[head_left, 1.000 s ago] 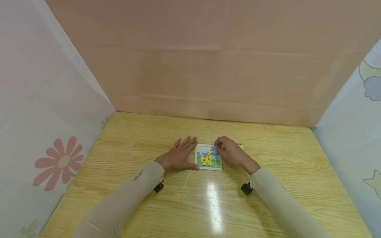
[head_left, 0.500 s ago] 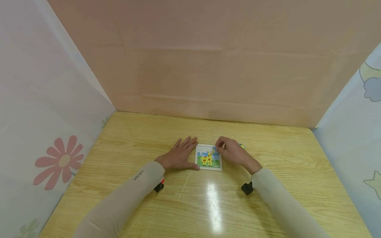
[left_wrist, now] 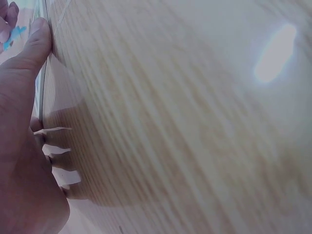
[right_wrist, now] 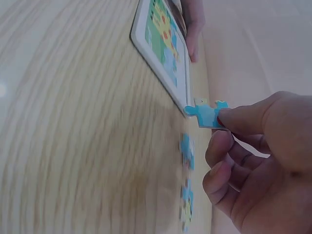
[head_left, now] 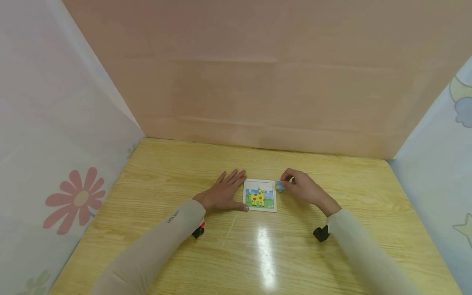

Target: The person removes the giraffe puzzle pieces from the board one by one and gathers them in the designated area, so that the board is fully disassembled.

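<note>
A white-framed jigsaw puzzle (head_left: 259, 205) with a yellow giraffe on green lies on the table, its upper part showing bare white backing. My left hand (head_left: 223, 194) lies flat along its left edge, fingers spread straight and thumb on the lower left corner. Just right of the frame my right hand (head_left: 304, 187) pinches a blue puzzle piece (right_wrist: 207, 116) between thumb and fingers, held above the table. In the right wrist view two more pieces rest beyond the frame: a blue one (right_wrist: 187, 151) and a blue and yellow one (right_wrist: 186, 207).
The wooden table (head_left: 177, 164) meets a tan backdrop (head_left: 228, 82) at its far edge. Pale printed panels stand at the left (head_left: 81, 135) and right (head_left: 442, 164). Black wrist cameras hang under both sleeves.
My right hand has moved right, from over the frame's upper right corner to beside it, carrying the blue puzzle piece away. The left hand stays in place.
</note>
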Available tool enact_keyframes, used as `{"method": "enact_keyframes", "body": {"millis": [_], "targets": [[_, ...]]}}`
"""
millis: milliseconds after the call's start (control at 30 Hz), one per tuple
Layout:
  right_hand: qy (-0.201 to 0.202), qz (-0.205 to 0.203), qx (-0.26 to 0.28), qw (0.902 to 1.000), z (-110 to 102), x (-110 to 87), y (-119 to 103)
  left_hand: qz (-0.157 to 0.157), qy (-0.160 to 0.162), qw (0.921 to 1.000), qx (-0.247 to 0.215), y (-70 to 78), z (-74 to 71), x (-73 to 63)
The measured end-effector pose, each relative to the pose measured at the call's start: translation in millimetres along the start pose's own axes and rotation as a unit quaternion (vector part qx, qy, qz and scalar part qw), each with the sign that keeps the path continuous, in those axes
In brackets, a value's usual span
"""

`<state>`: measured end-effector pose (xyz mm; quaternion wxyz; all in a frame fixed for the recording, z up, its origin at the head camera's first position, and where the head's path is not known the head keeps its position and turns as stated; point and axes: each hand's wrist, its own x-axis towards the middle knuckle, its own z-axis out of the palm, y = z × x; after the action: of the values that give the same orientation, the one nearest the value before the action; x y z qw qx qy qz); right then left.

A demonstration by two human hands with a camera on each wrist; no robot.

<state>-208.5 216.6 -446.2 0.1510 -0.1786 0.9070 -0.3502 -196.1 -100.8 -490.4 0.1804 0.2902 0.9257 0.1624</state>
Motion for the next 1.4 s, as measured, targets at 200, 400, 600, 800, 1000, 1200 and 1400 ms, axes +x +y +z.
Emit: {"method": "enact_keyframes", "body": {"millis": [200,400,600,800,1000,1200,1400], "targets": [[0.009,0.012,-0.015,0.9998,-16,-11.3,11,0.003,0.003,0.9999,-0.009,3.4,-1.4,-0.7],[0.014,0.02,-0.024,0.9994,-36,-24.3,24,0.007,0.006,0.9998,-0.016,5.1,-2.4,-2.0],[0.027,0.034,-0.016,0.9989,-50,-32.4,36,0.0,0.003,0.9999,-0.014,4.1,-2.2,-3.4],[0.029,0.046,-0.013,0.9984,-54,-37.0,47,0.0,0.006,0.9999,-0.008,1.6,0.1,-4.7],[0.031,0.047,-0.01,0.9984,-55,-39.5,52,0.004,0.006,0.9999,-0.009,1.3,-0.2,-7.1],[0.032,0.049,-0.021,0.998,-55,-39.3,61,0.009,0.01,0.9998,-0.013,2.2,-1.4,-7.8],[0.047,0.05,-0.049,0.9965,-53,-35.9,71,0.012,0.01,0.9999,-0.005,3.6,-2.9,-6.4]]}}
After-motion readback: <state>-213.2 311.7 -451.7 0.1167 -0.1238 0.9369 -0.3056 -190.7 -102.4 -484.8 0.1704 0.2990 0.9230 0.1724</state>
